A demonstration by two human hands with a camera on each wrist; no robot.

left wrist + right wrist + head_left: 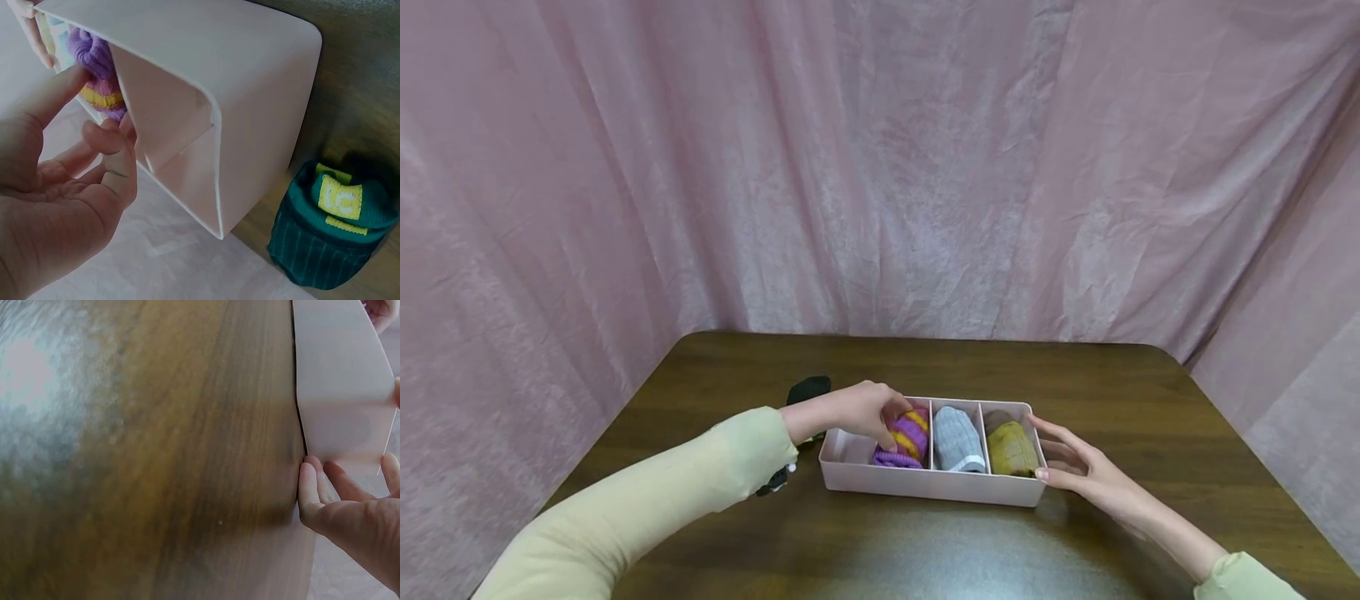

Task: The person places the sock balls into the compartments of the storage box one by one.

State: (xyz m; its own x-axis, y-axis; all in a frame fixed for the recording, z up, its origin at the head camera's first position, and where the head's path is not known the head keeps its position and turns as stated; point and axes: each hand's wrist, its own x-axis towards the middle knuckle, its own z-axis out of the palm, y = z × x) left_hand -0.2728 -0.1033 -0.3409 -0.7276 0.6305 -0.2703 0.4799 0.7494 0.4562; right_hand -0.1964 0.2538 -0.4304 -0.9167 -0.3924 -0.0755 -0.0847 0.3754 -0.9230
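A long pale pink box (925,484) with dividers stands on the table. My left hand (867,410) reaches into its left part and pinches a rolled purple, pink and yellow striped sock (912,433) between thumb and fingers. In the left wrist view, this striped sock (100,94) sits against a divider. Rolled light blue socks (957,437) lie in the compartment to its right. Mustard-coloured socks (1011,450) fill part of the right-end compartment. My right hand (1086,471) grips the box's right end, thumb at the near corner and a finger at the far corner.
Rolled dark green socks (325,244) with a yellow label lie on the table beside the box's left end. A dark sock bundle (775,481) shows partly from behind my left sleeve. The brown wooden table (1000,367) ends at pink curtains (880,208).
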